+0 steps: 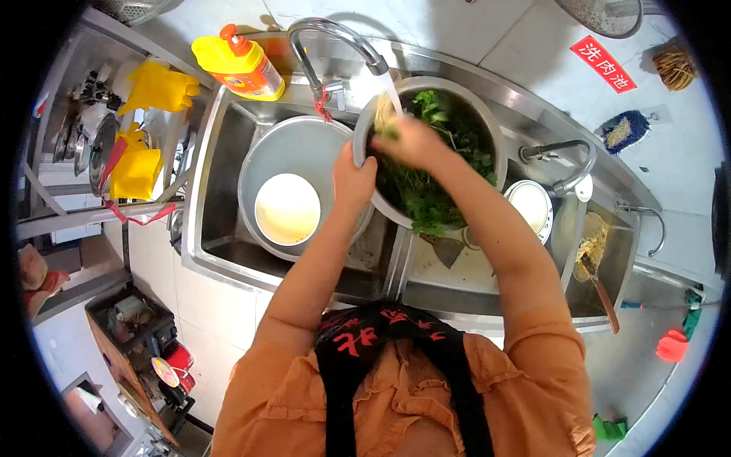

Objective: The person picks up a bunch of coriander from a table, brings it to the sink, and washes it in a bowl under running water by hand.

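Observation:
A steel basin (495, 126) full of leafy greens (434, 202) straddles the divider between two sinks, under the running faucet (335, 30). My left hand (355, 181) grips the basin's left rim, thumb on the edge. Inside the basin, my right hand (411, 143) is closed on a bunch of greens (384, 116) with pale, stringy ends, in the water stream; motion blurs the fingers. To the left, a large grey tub (255, 164) sits in the sink, and a white bowl (288, 209) with a yellowish bottom lies in it.
A yellow detergent bottle (240, 67) stands on the left back ledge. The right sink holds a knife blade (444, 250) and a white strainer (531, 207). A second faucet (563, 164) arches there. A wooden handle (605, 305) sticks out over the far-right basin's front edge.

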Available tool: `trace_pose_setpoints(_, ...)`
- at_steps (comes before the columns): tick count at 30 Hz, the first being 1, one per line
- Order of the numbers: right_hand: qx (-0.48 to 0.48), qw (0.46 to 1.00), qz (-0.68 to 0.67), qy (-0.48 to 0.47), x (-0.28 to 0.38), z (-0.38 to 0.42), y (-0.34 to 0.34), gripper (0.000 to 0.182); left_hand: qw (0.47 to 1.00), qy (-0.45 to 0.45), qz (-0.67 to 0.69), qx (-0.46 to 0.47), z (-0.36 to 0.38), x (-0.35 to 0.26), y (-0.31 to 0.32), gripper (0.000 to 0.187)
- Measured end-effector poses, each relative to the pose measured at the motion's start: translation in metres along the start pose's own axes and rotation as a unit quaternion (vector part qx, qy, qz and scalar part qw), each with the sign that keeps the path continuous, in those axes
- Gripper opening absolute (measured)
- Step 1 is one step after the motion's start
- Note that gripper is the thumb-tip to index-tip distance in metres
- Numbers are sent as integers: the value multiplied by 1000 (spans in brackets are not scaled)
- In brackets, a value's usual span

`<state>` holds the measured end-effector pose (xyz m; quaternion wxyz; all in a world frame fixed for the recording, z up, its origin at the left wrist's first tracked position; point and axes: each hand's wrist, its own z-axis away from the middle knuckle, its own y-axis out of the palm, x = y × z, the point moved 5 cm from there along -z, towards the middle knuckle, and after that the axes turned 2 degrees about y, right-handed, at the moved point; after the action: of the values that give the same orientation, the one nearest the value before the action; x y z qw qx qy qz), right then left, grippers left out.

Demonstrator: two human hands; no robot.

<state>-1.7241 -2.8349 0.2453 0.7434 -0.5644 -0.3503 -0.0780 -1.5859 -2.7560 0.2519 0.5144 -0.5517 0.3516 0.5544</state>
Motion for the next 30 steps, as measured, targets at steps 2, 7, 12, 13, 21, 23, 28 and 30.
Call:
trace_pose_setpoints(2, 49, 989, 96, -106, 31, 19, 19, 44, 997, -7, 67, -43, 5, 6, 7, 43)
trace_pose_setpoints(7, 128, 962, 215, 105, 10, -3, 7, 41, 994, -18, 84, -68, 9, 2, 17, 44)
trace_pose_setpoints(12, 171, 967, 182, 56, 9, 8, 15, 59, 993, -17, 76, -88, 13, 5, 11, 44)
trace_pose_setpoints(13, 126, 974, 167, 87, -8, 4, 13, 59, 992, -19, 85, -91, 13, 5, 10, 44)
trace_pose_setpoints(21, 102, 984, -134, 57, -16, -10, -37, 52, 987, -46, 128, -88, 5, -1, 0, 44)
trace_pose_setpoints(23, 100, 978, -173, 64, -7, -6, -59, 59, 984, -49, 141, -93, 5, 3, 1, 44)
trace_pose_setpoints(28, 131, 951, -273, 62, -3, 0, -86, 69, 985, -48, 138, -92, 5, -5, 0, 44)
trace_pose_setpoints(30, 136, 978, -156, 37, -3, -1, -81, 70, 989, -36, 101, -97, 1, 1, 1, 45)
